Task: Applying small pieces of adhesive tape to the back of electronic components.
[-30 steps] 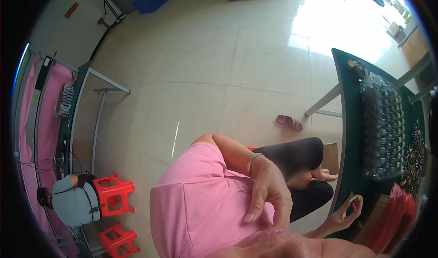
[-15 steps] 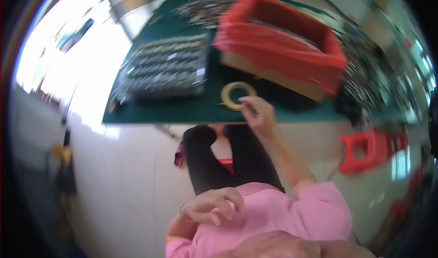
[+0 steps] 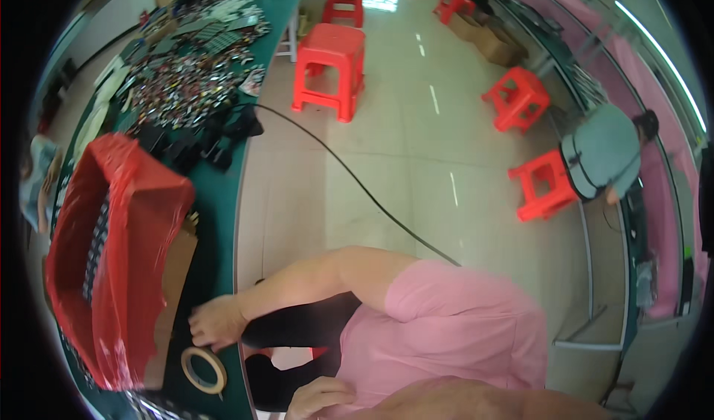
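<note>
My right hand (image 3: 217,322) is low over the green table edge, back of the hand up and fingers loosely bent. Right beside its fingertips lies a roll of tan tape (image 3: 204,370), flat on the table, with nothing visible in the hand. Part of the fingers is hidden beneath the hand. My left hand (image 3: 321,398) rests against the front of my pink shirt, fingers stretched and empty. Beyond the tape stands a cardboard box (image 3: 175,282) lined with a red plastic bag (image 3: 134,249); dark patterned pieces show inside it.
Many small metallic parts (image 3: 195,85) are heaped farther along the green table (image 3: 213,253), near black pieces (image 3: 216,141). A black cable (image 3: 357,182) runs from the table across the floor. Red stools (image 3: 331,67) stand about. A person (image 3: 604,149) sits at the right bench; another (image 3: 41,175) is at far left.
My view has swung right, so the box and tape now appear at the left and the aisle shows. My right hand stays near the tape; the left has lowered against my shirt.
</note>
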